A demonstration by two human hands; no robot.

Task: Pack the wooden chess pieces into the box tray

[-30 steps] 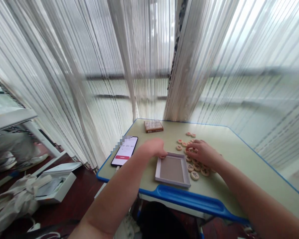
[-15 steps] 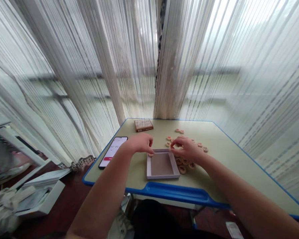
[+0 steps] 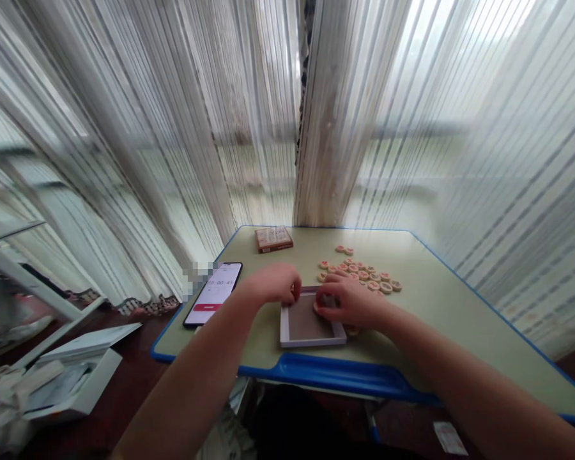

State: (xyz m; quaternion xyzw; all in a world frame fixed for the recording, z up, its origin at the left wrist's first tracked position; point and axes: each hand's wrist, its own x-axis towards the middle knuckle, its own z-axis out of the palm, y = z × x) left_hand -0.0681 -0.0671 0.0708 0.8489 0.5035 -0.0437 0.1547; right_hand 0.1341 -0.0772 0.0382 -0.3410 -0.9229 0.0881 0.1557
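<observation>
A shallow white box tray [image 3: 311,340] with a brown bottom lies near the front of the desk [image 3: 441,313]. My left hand [image 3: 274,282] rests curled at the tray's far left corner, its fingers closed on the rim. My right hand [image 3: 347,301] reaches over the tray's far right part, fingers pinched round a small round wooden piece [image 3: 317,308] that sits just inside. Several round wooden chess pieces [image 3: 364,273] with red or dark marks lie scattered behind and right of the tray.
A phone [image 3: 214,292] with a running timer lies at the desk's left edge. A small brown box [image 3: 273,238] sits at the back by the string curtains [image 3: 316,115]. An open white box [image 3: 71,377] stands on the floor at left. A blue lip edges the desk's front.
My right hand has moved from the scattered pieces to over the tray with a piece in its fingers. The left hand stays at the tray's corner. The camera has shifted slightly.
</observation>
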